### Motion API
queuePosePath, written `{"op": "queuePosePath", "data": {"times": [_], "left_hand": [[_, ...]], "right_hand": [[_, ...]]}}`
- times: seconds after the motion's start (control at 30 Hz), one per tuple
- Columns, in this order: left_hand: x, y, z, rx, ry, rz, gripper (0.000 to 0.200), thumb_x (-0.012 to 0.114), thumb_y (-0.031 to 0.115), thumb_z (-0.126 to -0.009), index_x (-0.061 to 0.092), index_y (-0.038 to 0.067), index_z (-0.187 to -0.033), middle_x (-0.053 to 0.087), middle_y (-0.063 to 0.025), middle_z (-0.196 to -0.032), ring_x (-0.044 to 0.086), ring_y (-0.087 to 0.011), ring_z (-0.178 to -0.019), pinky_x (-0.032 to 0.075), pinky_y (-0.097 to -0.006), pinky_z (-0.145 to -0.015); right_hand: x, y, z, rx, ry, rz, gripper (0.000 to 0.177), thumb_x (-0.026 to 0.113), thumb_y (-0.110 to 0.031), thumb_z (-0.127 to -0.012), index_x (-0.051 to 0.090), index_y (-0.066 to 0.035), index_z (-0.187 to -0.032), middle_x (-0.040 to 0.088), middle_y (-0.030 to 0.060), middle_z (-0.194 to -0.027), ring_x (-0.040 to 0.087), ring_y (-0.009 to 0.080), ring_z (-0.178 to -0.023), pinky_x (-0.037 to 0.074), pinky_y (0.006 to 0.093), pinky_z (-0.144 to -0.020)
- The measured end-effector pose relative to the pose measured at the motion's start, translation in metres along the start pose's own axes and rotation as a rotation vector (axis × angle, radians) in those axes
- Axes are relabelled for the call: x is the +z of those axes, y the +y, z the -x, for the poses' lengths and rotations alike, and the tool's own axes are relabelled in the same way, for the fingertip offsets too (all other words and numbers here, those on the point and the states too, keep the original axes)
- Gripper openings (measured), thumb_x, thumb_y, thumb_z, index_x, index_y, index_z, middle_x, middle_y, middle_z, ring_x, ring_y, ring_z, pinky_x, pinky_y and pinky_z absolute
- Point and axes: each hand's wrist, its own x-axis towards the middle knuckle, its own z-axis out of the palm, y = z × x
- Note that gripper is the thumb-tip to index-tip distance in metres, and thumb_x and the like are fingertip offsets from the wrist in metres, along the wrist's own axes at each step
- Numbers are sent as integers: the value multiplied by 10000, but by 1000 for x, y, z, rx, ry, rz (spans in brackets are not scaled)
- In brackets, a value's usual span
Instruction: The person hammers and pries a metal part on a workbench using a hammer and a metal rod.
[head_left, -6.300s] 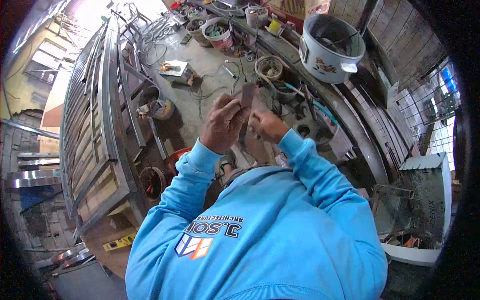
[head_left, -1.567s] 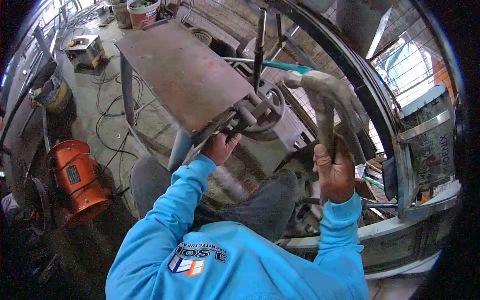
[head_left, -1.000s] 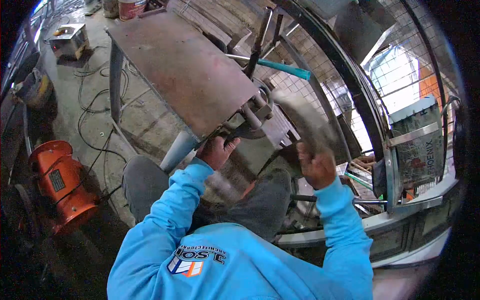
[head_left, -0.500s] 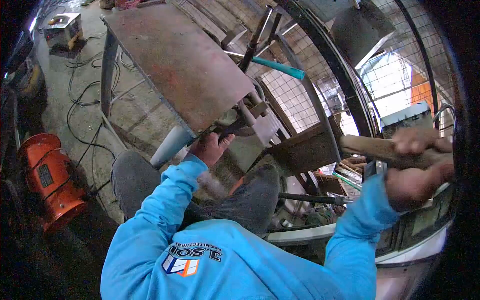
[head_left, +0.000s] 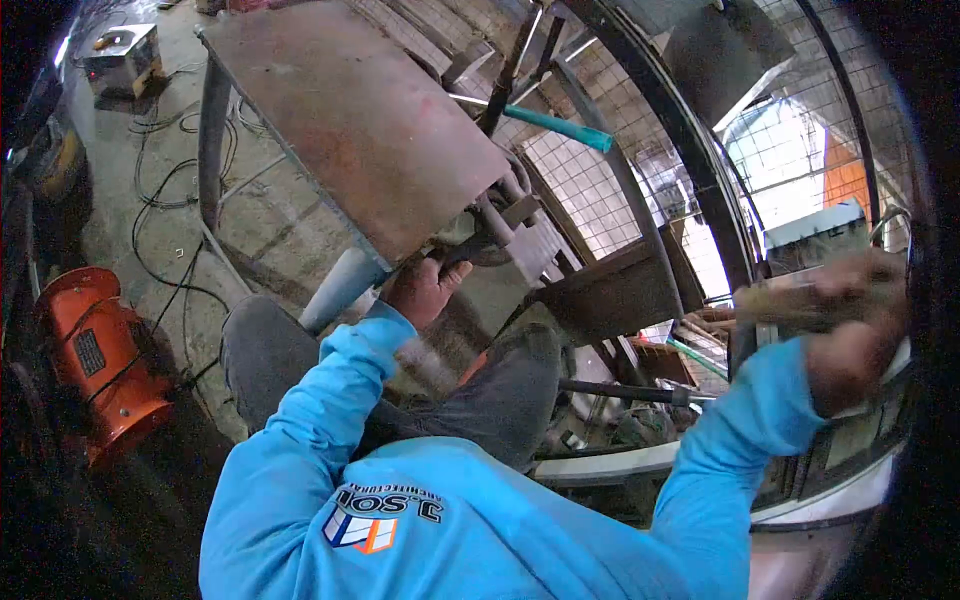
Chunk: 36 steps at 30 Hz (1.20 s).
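Metal piece (head_left: 470,247) at the steel table (head_left: 350,110) corner sits gripped in the left hand (head_left: 420,290); right hand (head_left: 850,345), far off that table, clenches a wooden handle (head_left: 780,303).

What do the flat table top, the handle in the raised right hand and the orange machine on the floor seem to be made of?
Table top: probably steel plate, bare and rusty; brown-red patches, dull grey sheen.
Handle in the right hand: maybe wood, pale tan, but motion blur leaves it open.
Orange machine: painted metal or plastic housing, glossy; cannot tell which.
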Motion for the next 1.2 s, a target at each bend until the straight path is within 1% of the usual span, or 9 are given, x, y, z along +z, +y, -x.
{"op": "queuePosePath", "data": {"times": [0.07,0.17,0.33,0.43,0.53,0.73,0.8,0.97,1.2], "left_hand": [[6,-4,1,11,47,67,513,511,494,-864,622,-4,-804,597,-237,-740,589,-393,-712,451,-474,-661],[-2,-1,-4,-126,-141,-52,493,522,479,-862,622,-2,-820,603,-235,-767,591,-396,-739,454,-474,-682],[11,-24,-4,64,42,-93,471,520,451,-872,616,8,-999,630,-215,-916,599,-380,-872,460,-450,-764],[19,-25,-6,-99,-89,-128,451,519,436,-875,621,23,-1024,633,-208,-938,600,-378,-880,461,-446,-765],[12,-13,-5,22,-2,37,541,509,501,-861,617,-29,-877,604,-251,-811,570,-431,-796,442,-470,-711],[16,-14,-9,197,186,-39,451,541,458,-855,652,22,-891,618,-222,-748,604,-370,-690,457,-446,-652],[14,-14,-5,78,119,-22,461,551,464,-848,642,12,-831,606,-212,-699,586,-366,-640,446,-448,-623],[1,-3,-3,-142,-118,-156,487,520,467,-860,628,1,-951,620,-230,-858,590,-396,-836,458,-475,-745],[-5,3,-7,26,47,-107,417,540,411,-865,606,10,-956,604,-237,-896,572,-399,-864,449,-464,-741]], "right_hand": [[14,-15,-13,-78,114,-288,278,446,-337,-887,516,-68,-878,531,83,-809,521,178,-717,457,313,-658],[69,50,45,55,466,504,315,506,-381,-875,531,-69,-913,552,43,-788,519,126,-660,442,281,-597],[81,85,72,210,-373,553,286,519,-315,-887,590,-37,-899,593,125,-782,581,243,-695,480,351,-635],[-7,95,37,-430,-142,905,230,470,-253,-895,562,-60,-808,544,82,-697,535,204,-607,479,321,-573],[22,18,-6,-4,229,-228,267,491,-301,-889,581,-54,-846,571,87,-687,552,193,-590,471,325,-543],[106,102,101,305,-506,401,370,531,-399,-877,620,-42,-922,625,98,-666,586,173,-557,455,332,-482],[68,69,54,580,-482,277,422,524,-454,-881,590,-39,-919,502,5,-564,511,106,-490,421,285,-441],[51,40,19,182,250,-420,372,382,-377,-952,514,-54,-822,522,103,-614,494,196,-499,490,345,-527],[81,79,84,726,-430,142,364,474,-391,-927,571,-40,-929,506,49,-571,484,133,-452,425,269,-442]]}}
